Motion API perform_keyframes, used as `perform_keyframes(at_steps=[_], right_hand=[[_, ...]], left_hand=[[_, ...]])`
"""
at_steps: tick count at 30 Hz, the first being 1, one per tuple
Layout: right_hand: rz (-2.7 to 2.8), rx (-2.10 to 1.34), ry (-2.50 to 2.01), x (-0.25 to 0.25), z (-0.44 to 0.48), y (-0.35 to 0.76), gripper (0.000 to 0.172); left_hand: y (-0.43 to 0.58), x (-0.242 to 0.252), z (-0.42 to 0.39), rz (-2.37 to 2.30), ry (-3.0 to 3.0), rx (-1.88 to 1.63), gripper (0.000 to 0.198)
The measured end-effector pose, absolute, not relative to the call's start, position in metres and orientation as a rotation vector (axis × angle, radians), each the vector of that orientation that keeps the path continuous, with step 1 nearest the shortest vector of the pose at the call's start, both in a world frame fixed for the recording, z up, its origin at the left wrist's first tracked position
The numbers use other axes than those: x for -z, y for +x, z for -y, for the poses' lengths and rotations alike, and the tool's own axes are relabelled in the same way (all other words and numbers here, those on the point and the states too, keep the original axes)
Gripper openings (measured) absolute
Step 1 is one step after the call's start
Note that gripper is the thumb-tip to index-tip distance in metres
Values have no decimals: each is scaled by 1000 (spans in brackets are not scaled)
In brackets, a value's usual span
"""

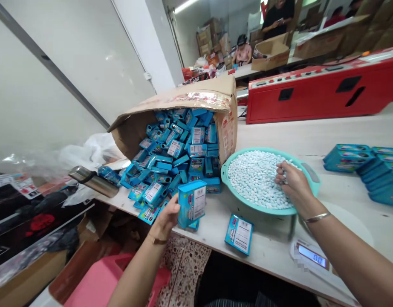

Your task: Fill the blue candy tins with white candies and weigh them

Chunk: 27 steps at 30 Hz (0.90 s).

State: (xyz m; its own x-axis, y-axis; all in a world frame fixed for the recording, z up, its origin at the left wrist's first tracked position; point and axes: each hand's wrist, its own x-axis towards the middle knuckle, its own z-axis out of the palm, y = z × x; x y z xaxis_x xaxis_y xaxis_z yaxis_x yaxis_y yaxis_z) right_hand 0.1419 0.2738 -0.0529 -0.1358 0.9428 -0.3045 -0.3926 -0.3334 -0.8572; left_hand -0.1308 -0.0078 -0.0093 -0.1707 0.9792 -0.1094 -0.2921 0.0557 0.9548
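My left hand (167, 217) grips a small blue carton (192, 203), held upright just above the table edge. My right hand (294, 184) rests on the heap of small white candies (254, 179) in a teal bowl (229, 169), fingers curled into them. A large cardboard box (196, 99) lies tipped on its side, spilling several blue cartons (174, 157) onto the table. One blue carton (239, 233) lies flat near the table's front edge.
A digital scale (311, 255) sits under my right forearm. Stacked blue cartons (369, 168) lie at the right. A red machine (321, 91) stands behind. A steel flask (93, 181) lies left. A pink bin (100, 281) is below. People work at far tables.
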Motion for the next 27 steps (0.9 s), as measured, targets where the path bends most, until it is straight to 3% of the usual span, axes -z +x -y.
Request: perform_keyframes(at_steps=[5, 11, 16, 20, 23, 27], right_hand=[[710, -1666, -1075, 52, -273, 143, 18], [701, -1632, -1070, 54, -273, 144, 20], [723, -1607, -1073, 53, -269, 143, 18], [737, -1575, -1076, 52, -266, 141, 17], [721, -1570, -1116, 52, -264, 139, 18], [707, -1566, -1147, 49, -260, 139, 21]], left_hand=[[-87, 16, 7, -1002, 478, -1289, 84], [-52, 18, -21, -1333, 325, -975, 62], [-43, 19, -40, -1768, 970, -723, 73], [-25, 25, -47, -2113, 1545, -293, 83], [-4, 36, -48, -2186, 1725, 1, 79], [15, 49, -50, -2211, 1786, 61, 80]])
